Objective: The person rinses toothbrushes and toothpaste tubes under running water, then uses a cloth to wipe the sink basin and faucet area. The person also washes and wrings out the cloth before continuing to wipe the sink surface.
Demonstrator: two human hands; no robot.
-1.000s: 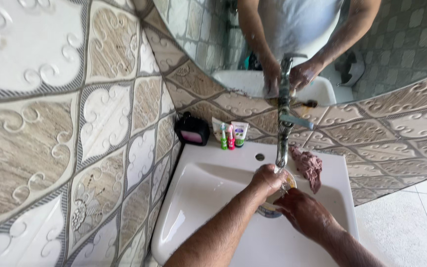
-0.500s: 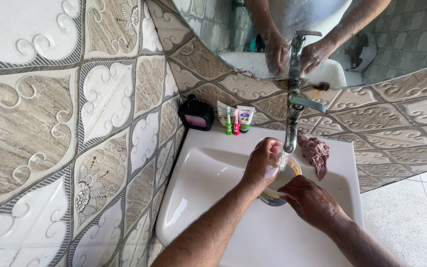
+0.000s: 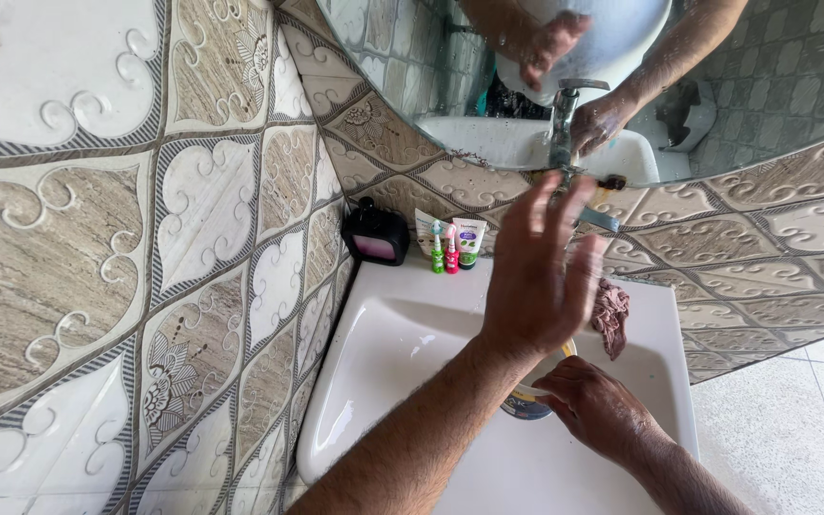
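Note:
My left hand (image 3: 538, 272) is raised above the white sink (image 3: 402, 353), fingers spread and blurred, holding nothing, in front of the metal tap (image 3: 565, 124). My right hand (image 3: 595, 408) is low in the basin, gripping the rim of a small round bowl (image 3: 528, 401) with a yellow and blue edge. Most of the bowl is hidden behind my two hands. A crumpled reddish cloth (image 3: 610, 315) lies on the sink's right side, just beyond the bowl.
A black box-shaped container (image 3: 375, 235), two small tubes (image 3: 469, 240) and green and pink brushes (image 3: 443, 251) stand on the sink's back ledge. Patterned tiles (image 3: 145, 238) cover the left wall. A round mirror (image 3: 622, 67) hangs above, reflecting my arms. White floor tiles (image 3: 793, 429) lie at the right.
My left hand has lifted out of the bowl and away from the tap's stream, rising with fingers spread. My right hand still holds the bowl in the basin.

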